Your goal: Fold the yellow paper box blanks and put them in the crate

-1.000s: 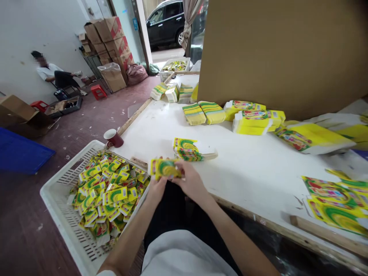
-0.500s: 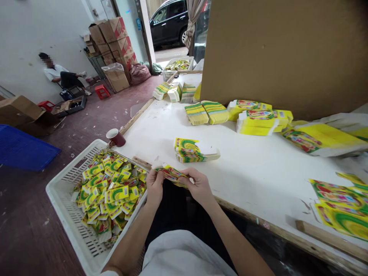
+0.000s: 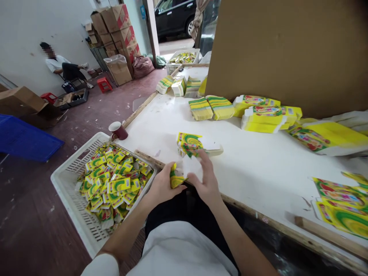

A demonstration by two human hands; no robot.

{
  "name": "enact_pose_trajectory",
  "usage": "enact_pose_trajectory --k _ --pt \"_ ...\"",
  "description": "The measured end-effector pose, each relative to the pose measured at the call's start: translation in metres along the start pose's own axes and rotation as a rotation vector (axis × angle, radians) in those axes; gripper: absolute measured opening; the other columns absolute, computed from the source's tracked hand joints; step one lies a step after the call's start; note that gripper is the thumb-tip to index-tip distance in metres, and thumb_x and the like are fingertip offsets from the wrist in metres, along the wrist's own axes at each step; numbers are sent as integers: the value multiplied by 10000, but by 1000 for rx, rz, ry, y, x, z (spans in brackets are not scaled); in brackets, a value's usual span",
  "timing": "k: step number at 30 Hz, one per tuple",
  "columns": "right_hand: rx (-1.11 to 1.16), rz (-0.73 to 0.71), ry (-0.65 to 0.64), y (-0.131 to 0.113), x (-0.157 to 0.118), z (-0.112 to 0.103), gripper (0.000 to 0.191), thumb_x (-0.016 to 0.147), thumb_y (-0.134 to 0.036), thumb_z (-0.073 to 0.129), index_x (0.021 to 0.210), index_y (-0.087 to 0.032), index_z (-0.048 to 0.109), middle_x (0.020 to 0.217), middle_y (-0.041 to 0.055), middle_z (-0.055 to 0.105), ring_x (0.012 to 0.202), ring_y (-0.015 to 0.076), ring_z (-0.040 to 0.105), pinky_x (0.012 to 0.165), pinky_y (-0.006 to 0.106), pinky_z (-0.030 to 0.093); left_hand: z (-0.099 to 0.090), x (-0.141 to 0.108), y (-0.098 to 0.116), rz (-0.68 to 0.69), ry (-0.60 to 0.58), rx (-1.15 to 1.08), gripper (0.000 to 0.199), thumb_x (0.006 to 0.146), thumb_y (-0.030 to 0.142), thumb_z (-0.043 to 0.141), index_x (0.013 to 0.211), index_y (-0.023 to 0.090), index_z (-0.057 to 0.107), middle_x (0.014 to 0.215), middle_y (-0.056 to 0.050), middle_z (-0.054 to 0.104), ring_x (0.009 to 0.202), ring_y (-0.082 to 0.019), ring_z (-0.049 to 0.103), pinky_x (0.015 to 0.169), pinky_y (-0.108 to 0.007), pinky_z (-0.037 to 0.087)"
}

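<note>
Near the table's front edge, my left hand is wrapped round a small yellow-green carton with white flaps standing up. My right hand is on the carton's right side, thumb and fingers apart around the white flap; whether its fingertips touch the flap is unclear. Just behind my hands a stack of flat yellow cartons lies on the white table. To my left stands a white plastic basket with many folded yellow cartons in it.
A maroon mug stands at the table's left corner. Bundles of flat cartons line the back by a brown board. Loose cartons and a wooden bar lie at right. A person sits far left.
The carton has turned and its white flaps now face up. My left hand has closed round its side, while my right hand has opened and moved up. The view has shifted slightly.
</note>
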State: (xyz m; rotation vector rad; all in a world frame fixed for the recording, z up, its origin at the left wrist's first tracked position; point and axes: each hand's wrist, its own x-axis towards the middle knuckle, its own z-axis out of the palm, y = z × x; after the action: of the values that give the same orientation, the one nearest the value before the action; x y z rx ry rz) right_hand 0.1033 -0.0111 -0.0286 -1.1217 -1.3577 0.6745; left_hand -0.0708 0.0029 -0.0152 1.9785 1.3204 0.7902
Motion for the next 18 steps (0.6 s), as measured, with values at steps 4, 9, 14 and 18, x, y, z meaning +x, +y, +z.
enact_pose_trajectory --k 4,9,14,18 --pt "505 439 -281 7 -4 8 477 908 -444 579 1334 -230 596 1245 112 697 1147 297 664 984 503 553 10 -7 6 113 -63 -31 871 662 327 824 1408 248 381 1314 -136 589 1190 -332 609 984 -465 504" --pt "519 481 -380 18 -13 8 586 899 -533 597 1411 -257 527 1328 107 656 1196 278 646 1006 465 548 9 -11 5 151 -94 4 694 670 221 764 1287 274 450 1248 -93 604 1140 -299 628 934 -418 521" --pt "181 82 -456 18 -23 7 746 920 -520 572 1562 -290 269 1593 138 360 1430 310 416 1122 515 432 5 -7 -7 51 -118 -9 665 655 246 773 1238 232 454 1102 -87 625 855 -252 680 767 -375 544" --pt "-117 -114 -519 17 -22 6 451 974 -282 513 1424 -307 521 1607 108 337 1445 289 394 1120 500 447 7 -4 -14 37 -54 -84 710 611 257 808 1210 203 431 1130 -110 568 906 -241 654 768 -359 538"
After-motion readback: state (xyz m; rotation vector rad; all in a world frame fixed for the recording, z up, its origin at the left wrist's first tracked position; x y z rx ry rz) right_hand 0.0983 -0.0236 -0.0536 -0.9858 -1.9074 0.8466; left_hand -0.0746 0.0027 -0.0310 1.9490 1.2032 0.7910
